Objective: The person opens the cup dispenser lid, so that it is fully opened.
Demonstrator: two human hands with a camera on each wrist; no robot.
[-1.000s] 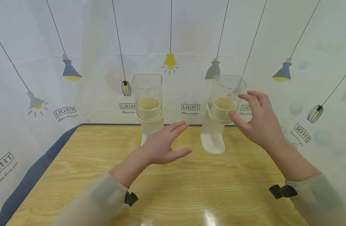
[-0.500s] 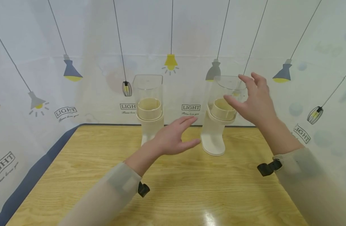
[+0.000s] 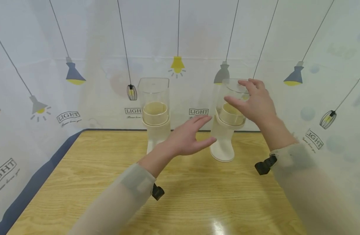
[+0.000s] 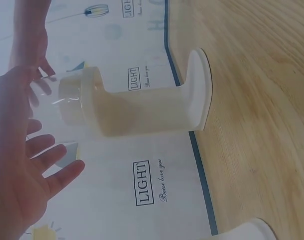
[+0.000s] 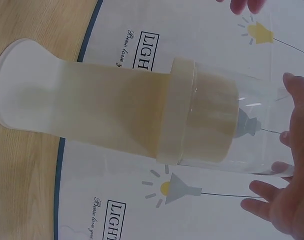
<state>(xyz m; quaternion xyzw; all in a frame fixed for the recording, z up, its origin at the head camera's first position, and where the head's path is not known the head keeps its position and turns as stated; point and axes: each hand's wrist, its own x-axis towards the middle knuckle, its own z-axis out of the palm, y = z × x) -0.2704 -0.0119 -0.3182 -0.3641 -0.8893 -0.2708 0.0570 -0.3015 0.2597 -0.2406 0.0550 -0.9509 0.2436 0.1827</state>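
At the table's [image 3: 180, 195] far edge, head view: pale stand [image 3: 223, 135] with clear cylinder [image 3: 231, 87], upright; second stand [image 3: 155, 114], farther left. Right hand [image 3: 253, 102], shifted leftward, now before the cylinder; left hand [image 3: 184, 138], shifted likewise, near the stem. Fingers wide, both hands holding nothing.

Left wrist view: both hands about the cylinder; contact cannot be told.

Right wrist view: right thumb and fingers parted either side of the cylinder's top. Judged: attention gathering on this stand; no lift begun.
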